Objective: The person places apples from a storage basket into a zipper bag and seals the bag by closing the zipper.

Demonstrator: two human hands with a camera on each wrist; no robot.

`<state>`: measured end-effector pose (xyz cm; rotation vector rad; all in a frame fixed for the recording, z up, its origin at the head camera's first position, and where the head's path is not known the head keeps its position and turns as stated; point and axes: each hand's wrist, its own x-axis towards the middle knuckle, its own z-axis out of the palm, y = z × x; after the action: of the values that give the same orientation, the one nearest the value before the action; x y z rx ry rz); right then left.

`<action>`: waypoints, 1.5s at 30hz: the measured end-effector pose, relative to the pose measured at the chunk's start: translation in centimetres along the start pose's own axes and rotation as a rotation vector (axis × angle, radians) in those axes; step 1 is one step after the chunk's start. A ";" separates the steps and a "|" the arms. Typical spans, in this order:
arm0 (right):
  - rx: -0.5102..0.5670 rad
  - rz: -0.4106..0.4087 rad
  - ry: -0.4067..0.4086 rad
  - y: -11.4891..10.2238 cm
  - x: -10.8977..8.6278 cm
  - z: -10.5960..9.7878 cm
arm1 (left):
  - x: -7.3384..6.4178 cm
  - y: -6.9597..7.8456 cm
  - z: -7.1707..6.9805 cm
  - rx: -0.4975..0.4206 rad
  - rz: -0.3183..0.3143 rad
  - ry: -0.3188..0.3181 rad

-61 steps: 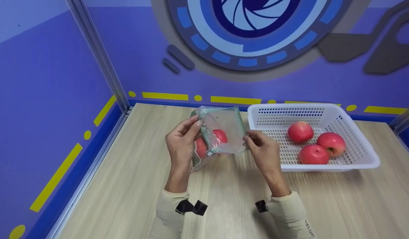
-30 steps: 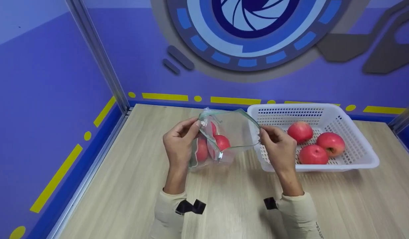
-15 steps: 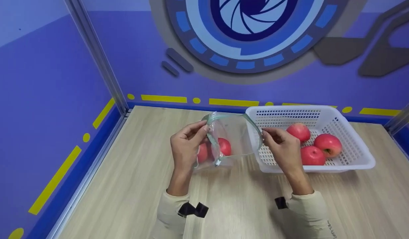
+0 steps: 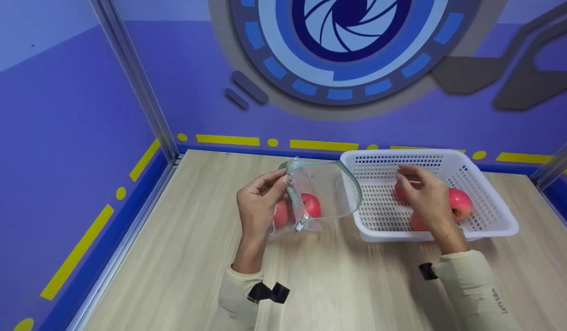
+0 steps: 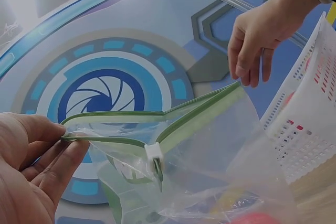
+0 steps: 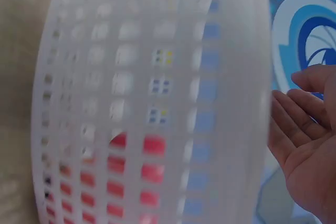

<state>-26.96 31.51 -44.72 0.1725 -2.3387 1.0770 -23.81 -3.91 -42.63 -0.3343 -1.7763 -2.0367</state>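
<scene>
My left hand (image 4: pixel 258 200) pinches the green-edged rim of a clear zip bag (image 4: pixel 331 191). Its mouth gapes, and a white slider (image 5: pixel 154 153) sits on the zip in the left wrist view. A red apple (image 4: pixel 312 205) shows in the bag. Left of it, partly behind my hand, another apple (image 4: pixel 280 215) shows through clear plastic; whether this is a separate bag I cannot tell. My right hand (image 4: pixel 428 197) is over the white basket (image 4: pixel 375 236), fingers loosely bent, holding nothing. Below it are three apples, one at the right (image 4: pixel 461 202), the others partly hidden.
The basket, with perforated walls, stands on the wooden table (image 4: pixel 173 257) at the right, close to the bag. A blue printed wall (image 4: pixel 246 119) closes off the back, another panel (image 4: pixel 71 151) the left side. A metal post (image 4: pixel 136 82) marks their corner.
My right hand has pulled the bag's rim rightward, let it go and moved right over the basket. The bag's mouth is wider. My left hand has kept its pinch, shifting slightly.
</scene>
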 end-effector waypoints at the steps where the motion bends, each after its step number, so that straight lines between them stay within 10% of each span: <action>1: -0.007 0.011 -0.004 0.5 0.0 -0.3 | 0.0 0.0 0.0 -0.001 0.000 -0.001; 17: -0.101 0.161 -0.122 6.3 1.1 -2.0 | -0.2 -0.1 0.4 -0.006 -0.040 0.022; 31: -0.173 0.309 -0.394 7.9 2.2 -1.9 | -0.4 -0.1 0.4 0.012 -0.048 0.012; 45: -0.188 0.373 -0.486 8.8 2.9 -1.5 | -0.2 -0.4 0.3 0.021 -0.042 0.013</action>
<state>-31.65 38.87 -48.24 -0.0906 -2.9827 1.0632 -23.89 -3.50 -43.00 -0.2793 -1.8102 -2.0421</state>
